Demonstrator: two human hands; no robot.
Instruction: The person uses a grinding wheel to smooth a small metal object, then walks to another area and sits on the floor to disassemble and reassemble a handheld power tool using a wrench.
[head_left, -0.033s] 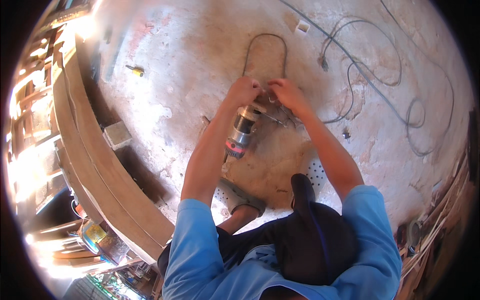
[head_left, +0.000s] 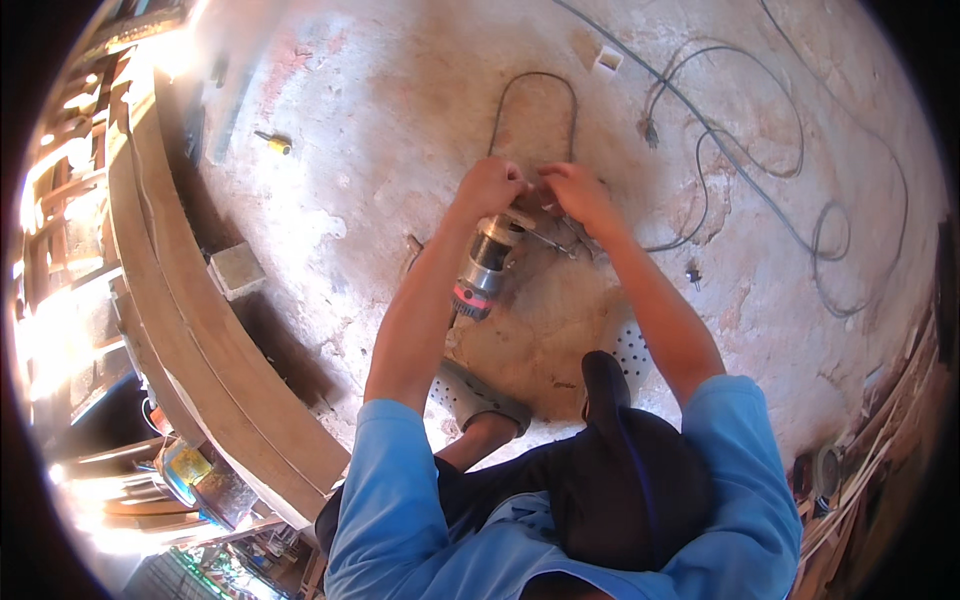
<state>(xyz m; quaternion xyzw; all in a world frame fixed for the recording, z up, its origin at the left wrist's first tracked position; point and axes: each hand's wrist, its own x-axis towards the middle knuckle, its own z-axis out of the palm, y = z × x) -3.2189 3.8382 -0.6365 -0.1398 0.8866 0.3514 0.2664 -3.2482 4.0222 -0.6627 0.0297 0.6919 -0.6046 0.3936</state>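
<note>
Both my hands meet low over the concrete floor, a small gap between them. My left hand (head_left: 490,188) is closed in a pinch; whatever is in its fingers is too small to make out. My right hand (head_left: 582,194) faces it with fingers bent together, and their tips are blurred. Just below my left hand is a cylindrical power tool (head_left: 487,258), silver and black with a red-pink end, probably a trim router. A thin metal rod or wrench (head_left: 550,242) lies between the tool and my right wrist. Beyond my hands a dark cord (head_left: 538,74) loops over the floor.
Long wooden boards (head_left: 215,340) run down the left, beside a concrete block (head_left: 237,271). A small yellow piece (head_left: 278,145) lies at far left. Cables (head_left: 740,160) coil at right near a black plug (head_left: 693,275). Thin wood strips (head_left: 850,500) lie at lower right. My shoes flank the tool.
The picture has shifted down a few pixels. My fingers have moved only slightly; the tool and cord stay in place.
</note>
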